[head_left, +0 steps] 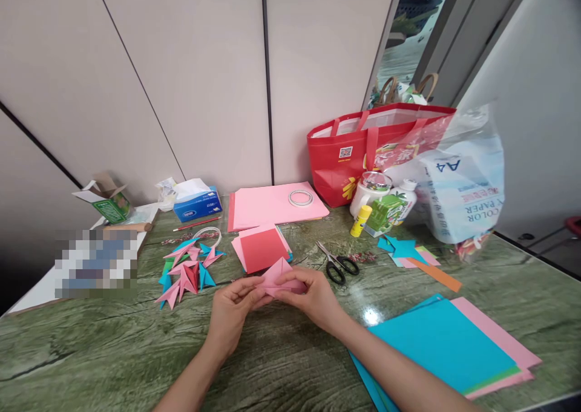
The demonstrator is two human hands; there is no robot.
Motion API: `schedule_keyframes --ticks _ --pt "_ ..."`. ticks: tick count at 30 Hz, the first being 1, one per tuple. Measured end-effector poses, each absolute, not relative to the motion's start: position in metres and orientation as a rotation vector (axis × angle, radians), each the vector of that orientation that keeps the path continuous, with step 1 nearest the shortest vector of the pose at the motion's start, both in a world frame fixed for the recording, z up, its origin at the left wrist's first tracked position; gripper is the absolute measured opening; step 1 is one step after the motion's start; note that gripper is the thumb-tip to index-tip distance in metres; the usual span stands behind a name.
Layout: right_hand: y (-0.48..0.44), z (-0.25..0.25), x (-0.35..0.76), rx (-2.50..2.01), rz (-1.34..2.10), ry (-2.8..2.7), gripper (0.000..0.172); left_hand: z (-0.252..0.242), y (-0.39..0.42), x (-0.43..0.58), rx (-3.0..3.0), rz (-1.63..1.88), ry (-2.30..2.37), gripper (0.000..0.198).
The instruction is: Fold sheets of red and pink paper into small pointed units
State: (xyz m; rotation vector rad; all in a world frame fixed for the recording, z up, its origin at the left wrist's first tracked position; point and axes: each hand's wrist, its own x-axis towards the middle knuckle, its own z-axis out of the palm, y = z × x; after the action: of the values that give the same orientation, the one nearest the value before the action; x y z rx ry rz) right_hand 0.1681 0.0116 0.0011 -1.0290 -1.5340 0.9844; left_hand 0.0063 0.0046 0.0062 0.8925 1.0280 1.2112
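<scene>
My left hand (233,312) and my right hand (314,297) meet over the green table (113,351), both pinching a folded pink paper piece (279,277) held between them just above the surface. The paper has a pointed fold rising at its top. Behind it lies a small stack of red and pink squares (260,248). To the left of my left hand lies a cluster of folded pink, red, blue and green pieces (187,271).
Black-handled scissors (338,264) lie right of the squares. Blue and pink sheets (447,345) sit at the front right. Further back are large pink sheets (272,205) with a tape roll (300,198), a tissue box (198,205), a glue stick (360,221), a red bag (363,152) and a coloured-paper pack (463,188).
</scene>
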Motion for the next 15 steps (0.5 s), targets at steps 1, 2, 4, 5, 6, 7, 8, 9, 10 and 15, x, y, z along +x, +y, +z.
schedule_keyframes --ticks 1,2,4,5,6,7,8,9,10,15 --pt "0.0118 0.0011 0.1683 -1.028 0.986 -1.529 0.014 0.0059 0.0046 0.0062 0.897 1.212 1.022 0.019" --pt "0.0119 0.0012 0.1684 -1.023 0.988 -1.524 0.013 0.0056 0.0047 0.0061 0.900 1.218 1.020 0.018" --pt "0.0121 0.0014 0.1681 -1.007 0.991 -1.513 0.012 0.0049 0.0048 0.0061 0.901 1.233 1.022 0.016" --pt "0.0121 0.0014 0.1679 -0.998 0.993 -1.508 0.012 0.0048 0.0047 0.0062 0.899 1.238 1.023 0.016" --pt "0.0121 0.0015 0.1675 -0.991 0.996 -1.502 0.011 0.0047 0.0046 0.0064 0.896 1.240 1.024 0.016" --pt "0.0121 0.0015 0.1672 -0.986 1.002 -1.496 0.011 0.0047 0.0044 0.0066 0.892 1.242 1.025 0.016" --pt "0.0122 0.0014 0.1670 -0.984 1.009 -1.490 0.011 0.0049 0.0042 0.0069 0.889 1.241 1.028 0.017" --pt "0.0122 0.0012 0.1668 -0.983 1.015 -1.485 0.011 0.0051 0.0039 0.0072 0.888 1.240 1.031 0.017" --pt "0.0123 0.0010 0.1667 -0.982 1.020 -1.480 0.011 0.0054 0.0037 0.0075 0.886 1.239 1.035 0.017" --pt "0.0122 0.0003 0.1671 -0.993 1.022 -1.467 0.012 0.0092 0.0034 0.0082 0.885 1.229 1.045 0.022"
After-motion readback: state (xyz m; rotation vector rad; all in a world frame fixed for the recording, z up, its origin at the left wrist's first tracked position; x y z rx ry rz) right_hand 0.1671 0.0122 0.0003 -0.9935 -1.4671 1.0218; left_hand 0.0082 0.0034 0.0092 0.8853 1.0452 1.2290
